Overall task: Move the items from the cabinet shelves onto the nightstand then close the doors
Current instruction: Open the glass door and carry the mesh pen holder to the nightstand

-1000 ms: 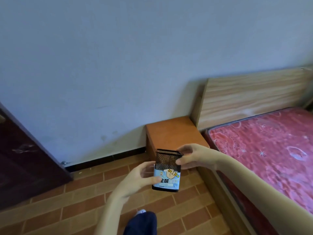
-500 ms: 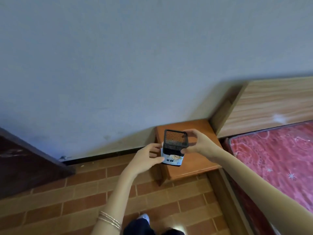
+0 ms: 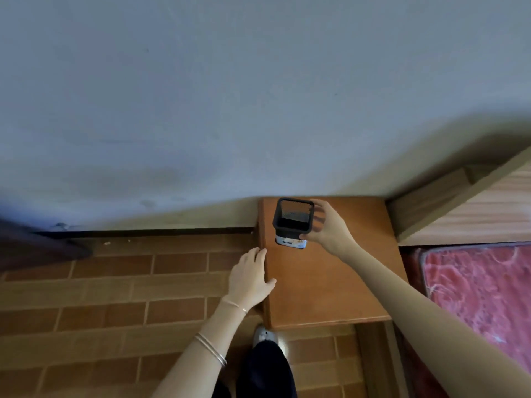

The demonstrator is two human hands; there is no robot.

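A black mesh pen holder [image 3: 292,222] with a white and blue label stands upright at the far left part of the orange wooden nightstand [image 3: 330,282]. My right hand [image 3: 327,225] grips its right side, fingers on the far rim and thumb near the label. Whether its base touches the top I cannot tell. My left hand [image 3: 251,278] has relaxed fingers and lies at the nightstand's left edge, holding nothing. The cabinet is out of view.
A blue-grey wall [image 3: 230,96] rises just behind the nightstand. A wooden headboard [image 3: 471,214] and a red patterned mattress [image 3: 482,297] lie to the right. Brick-pattern floor [image 3: 115,297] spreads left, with a dark door edge [image 3: 34,242] at far left. My foot [image 3: 264,337] stands by the nightstand's front corner.
Both hands carried the pen holder forward to the nightstand. My left hand let go of it and dropped to the nightstand's left edge; the right hand keeps hold.
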